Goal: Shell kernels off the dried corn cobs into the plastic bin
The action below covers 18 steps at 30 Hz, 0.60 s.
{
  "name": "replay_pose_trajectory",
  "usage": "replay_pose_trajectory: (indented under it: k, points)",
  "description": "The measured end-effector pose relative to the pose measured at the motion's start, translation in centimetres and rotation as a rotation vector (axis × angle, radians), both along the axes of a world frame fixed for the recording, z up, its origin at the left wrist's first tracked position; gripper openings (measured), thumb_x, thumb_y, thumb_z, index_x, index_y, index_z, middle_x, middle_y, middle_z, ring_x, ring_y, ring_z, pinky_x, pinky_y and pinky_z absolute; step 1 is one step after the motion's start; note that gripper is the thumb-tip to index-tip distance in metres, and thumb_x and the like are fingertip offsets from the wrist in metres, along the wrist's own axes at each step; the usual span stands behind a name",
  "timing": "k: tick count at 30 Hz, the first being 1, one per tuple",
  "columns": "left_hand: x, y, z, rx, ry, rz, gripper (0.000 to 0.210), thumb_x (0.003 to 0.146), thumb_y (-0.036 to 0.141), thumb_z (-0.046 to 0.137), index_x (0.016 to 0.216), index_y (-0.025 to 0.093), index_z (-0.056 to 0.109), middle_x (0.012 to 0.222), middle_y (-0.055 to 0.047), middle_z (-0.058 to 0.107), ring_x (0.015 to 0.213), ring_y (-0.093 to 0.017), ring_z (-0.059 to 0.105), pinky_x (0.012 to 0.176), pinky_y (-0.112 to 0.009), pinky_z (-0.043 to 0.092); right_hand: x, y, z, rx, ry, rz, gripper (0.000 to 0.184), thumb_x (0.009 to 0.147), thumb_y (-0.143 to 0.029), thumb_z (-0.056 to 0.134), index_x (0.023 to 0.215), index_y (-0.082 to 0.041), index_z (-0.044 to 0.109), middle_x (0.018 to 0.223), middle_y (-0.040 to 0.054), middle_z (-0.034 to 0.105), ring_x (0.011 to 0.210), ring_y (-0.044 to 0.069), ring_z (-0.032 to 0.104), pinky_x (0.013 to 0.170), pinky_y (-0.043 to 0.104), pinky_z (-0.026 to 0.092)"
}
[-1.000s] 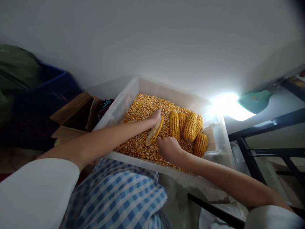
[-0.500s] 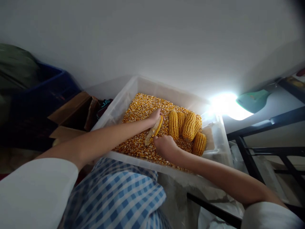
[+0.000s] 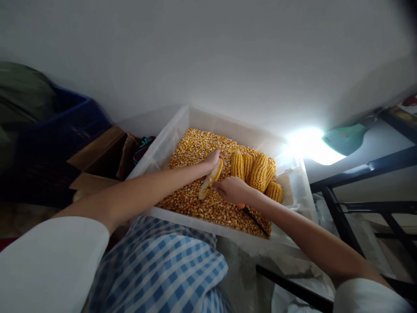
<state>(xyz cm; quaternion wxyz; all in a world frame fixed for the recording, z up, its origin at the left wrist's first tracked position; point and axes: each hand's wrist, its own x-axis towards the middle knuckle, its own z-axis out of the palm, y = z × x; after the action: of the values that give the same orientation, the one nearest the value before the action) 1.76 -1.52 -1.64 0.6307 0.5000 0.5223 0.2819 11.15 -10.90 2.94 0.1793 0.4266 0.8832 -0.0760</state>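
Note:
A partly shelled corn cob [image 3: 208, 180] slants across the bed of loose kernels [image 3: 192, 152]. Its lower left side is bare and pale, while yellow kernels line the right side. My left hand [image 3: 213, 161] is wrapped round the cob's upper end. Against the cob's lower right side, the curled fingers of my right hand [image 3: 231, 189] press on it; their tips are partly hidden. Under my right wrist lies a tool with an orange handle and a thin dark shaft [image 3: 256, 221], partly covered by the hand. Several full corn ears [image 3: 259, 173] rest just right of my hands.
A translucent plastic bin [image 3: 169, 126] holds the corn. A bright lamp [image 3: 345, 139] shines at its right, near a black metal frame [image 3: 339, 221]. To the left stand an open cardboard box [image 3: 97, 150] and a dark blue crate [image 3: 74, 108]. Checked cloth [image 3: 163, 261] covers my lap.
My right hand has shifted slightly up and right along the cob, uncovering the orange-handled tool beneath it. My left hand keeps its hold; the cob has hardly moved.

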Motion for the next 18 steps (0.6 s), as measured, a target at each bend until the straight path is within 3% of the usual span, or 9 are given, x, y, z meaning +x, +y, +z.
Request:
replay_pose_trajectory:
  k: [5, 18]
  points:
    - [0.04, 0.27, -0.63, -0.034, -0.057, 0.022, 0.042, 0.077, 0.039, 0.021, 0.049, 0.017, 0.044, 0.040, -0.002, 0.045, 0.037, -0.012, 0.041, 0.043, -0.023, 0.034, 0.59, 0.40, -0.34, -0.020, 0.037, -0.006, 0.033, 0.085, -0.034, 0.025, 0.101, -0.026, 0.053, 0.082, 0.0033, 0.062, 0.070, 0.015, 0.055, 0.058, 0.022, 0.030]
    - [0.23, 0.33, -1.00, 0.156, 0.115, 0.019, 0.039, 0.076, 0.037, 0.030, 0.048, 0.016, 0.048, 0.045, -0.002, 0.049, 0.043, -0.012, 0.044, 0.047, -0.023, 0.034, 0.80, 0.59, -0.63, -0.099, 0.083, -0.022, 0.039, 0.086, -0.040, 0.023, 0.093, -0.021, 0.056, 0.079, 0.0028, 0.061, 0.066, 0.012, 0.053, 0.055, 0.020, 0.028]
